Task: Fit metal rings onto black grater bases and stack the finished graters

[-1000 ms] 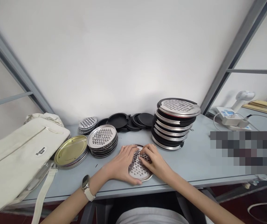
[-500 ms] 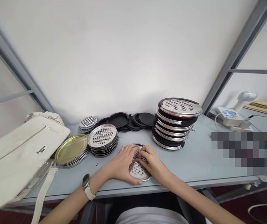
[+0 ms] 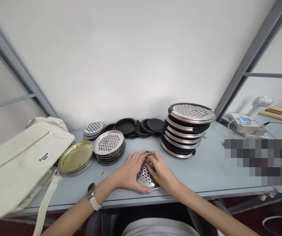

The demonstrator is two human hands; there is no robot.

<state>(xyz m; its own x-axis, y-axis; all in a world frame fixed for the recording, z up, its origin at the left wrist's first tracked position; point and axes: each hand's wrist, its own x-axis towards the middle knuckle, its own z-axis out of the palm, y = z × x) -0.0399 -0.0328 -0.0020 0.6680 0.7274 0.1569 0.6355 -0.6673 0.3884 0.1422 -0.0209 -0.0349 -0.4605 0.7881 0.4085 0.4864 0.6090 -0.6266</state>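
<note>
From where I stand, the grey desk (image 3: 212,170) takes up most of the lower scene, with a cream bag (image 3: 25,160) sprawled over its left end. On the right rises a tall stack (image 3: 186,131) of metal rounds and black rings, topped by a slotted plate. Lower black round pieces (image 3: 125,127) lie along the wall, and in front of them sit a stack of perforated discs (image 3: 109,144) and, left of it, a pile of gold-topped lids (image 3: 78,157). Near the front edge are the person's two hands. The left hand (image 3: 130,173) is curved round one side of a perforated metal disc (image 3: 145,179), gripping it between spread fingers and thumb; the right hand (image 3: 161,170) bends its fingers together over the middle — whether they pinch anything there I can't tell. The disc lies on the desk, right of its fellows. It looks thin, light and stiff, not easily broken, though smooth metal may slip on the desk. The plain rim seems the best hold; smallest of all are its raised holes — likely sharp, so bare fingertips had better press lightly and not drag.
</note>
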